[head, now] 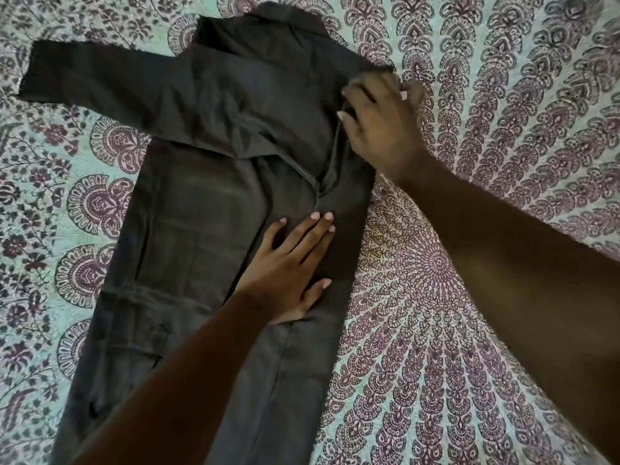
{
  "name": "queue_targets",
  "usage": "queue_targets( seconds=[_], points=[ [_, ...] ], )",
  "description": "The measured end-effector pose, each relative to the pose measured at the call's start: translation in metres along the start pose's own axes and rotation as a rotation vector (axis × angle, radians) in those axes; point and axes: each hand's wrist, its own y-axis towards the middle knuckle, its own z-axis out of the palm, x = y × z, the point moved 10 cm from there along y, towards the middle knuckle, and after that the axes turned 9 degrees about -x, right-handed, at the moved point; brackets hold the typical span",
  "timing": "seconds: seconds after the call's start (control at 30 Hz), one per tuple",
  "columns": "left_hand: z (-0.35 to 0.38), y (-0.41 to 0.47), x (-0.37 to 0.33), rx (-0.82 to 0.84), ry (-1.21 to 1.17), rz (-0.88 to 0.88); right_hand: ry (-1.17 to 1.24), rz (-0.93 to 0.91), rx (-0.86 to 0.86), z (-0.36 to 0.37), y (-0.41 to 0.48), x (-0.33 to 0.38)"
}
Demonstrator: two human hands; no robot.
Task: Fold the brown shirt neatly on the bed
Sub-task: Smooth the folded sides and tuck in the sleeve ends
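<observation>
Head view, nearest first: left hand point(291, 263) laid flat on the brown shirt point(201, 213), fingers straight and slightly fanned, thumb out toward the right-hand folded edge, palm pressing the cloth down and gripping nothing. Under it, shirt spread on the bed point(469, 297), long axis running from the near left corner of the picture up and away, hem end cut off by the lower border, collar point(295, 18) at the far end. Right side panel turned in over the body, its fold line straight and just right of the left hand. Farther out, right hand point(382, 122) at the shirt's right shoulder edge, fingers loosely bent and blurred, touching cloth and patterned sheet together; whether pinching or only resting, impossible to tell. Beyond, one sleeve point(100, 78) lying crosswise, cuff pointing left past the body's left edge. Broad bare sheet right of the fold, narrower strip on the left.
</observation>
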Motion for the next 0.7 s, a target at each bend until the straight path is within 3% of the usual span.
queue_targets(
  seconds=[0.2, 0.33, 0.4, 0.57, 0.7],
  points=[
    [0.000, 0.000, 0.001, -0.001, -0.023, -0.003, -0.123, 0.069, 0.301, 0.028, 0.050, 0.004],
    [0.000, 0.001, 0.003, -0.008, -0.052, -0.009, 0.058, 0.199, 0.422, 0.044, 0.069, 0.000],
    [0.001, 0.000, 0.002, -0.007, -0.060, -0.005, 0.173, 0.201, 0.381, 0.039, 0.075, 0.004],
    [0.001, 0.000, 0.003, -0.004, -0.078, -0.005, 0.228, 0.034, 0.074, 0.008, 0.071, 0.031],
    [0.002, 0.000, 0.003, 0.011, -0.085, -0.003, 0.302, -0.072, 0.043, 0.014, 0.067, 0.044]
  ],
)
